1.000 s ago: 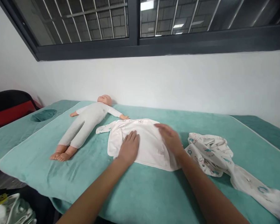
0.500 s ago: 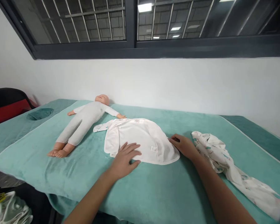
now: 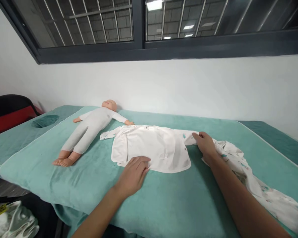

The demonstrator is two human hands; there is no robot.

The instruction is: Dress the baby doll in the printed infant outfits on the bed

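A white baby shirt [image 3: 151, 145] lies spread flat, its left sleeve stretched toward the baby doll [image 3: 94, 122]. My right hand [image 3: 205, 145] pinches the cuff of the shirt's right sleeve, which has small printed figures and is pulled out straight. At the lower hem my left hand [image 3: 134, 173] has its fingers pressed together on the fabric; the fingertips' grip is partly hidden. The doll, in a white body suit, lies on its back with its head toward the wall. Beside my right forearm is a crumpled white printed cloth [image 3: 248, 175], partly covered by the arm.
A green padded bed cover [image 3: 171, 198] spreads under everything, with a round hollow [image 3: 45, 121] at far left. Behind it rises a white wall [image 3: 176, 89] below a dark-framed window. A black and red chair back [image 3: 12, 114] stands left. Folded fabric [image 3: 15, 221] lies lower left.
My right hand has moved up and right, drawing the shirt's right sleeve out sideways. My left hand's spread fingers have come together at the hem, slightly lower.
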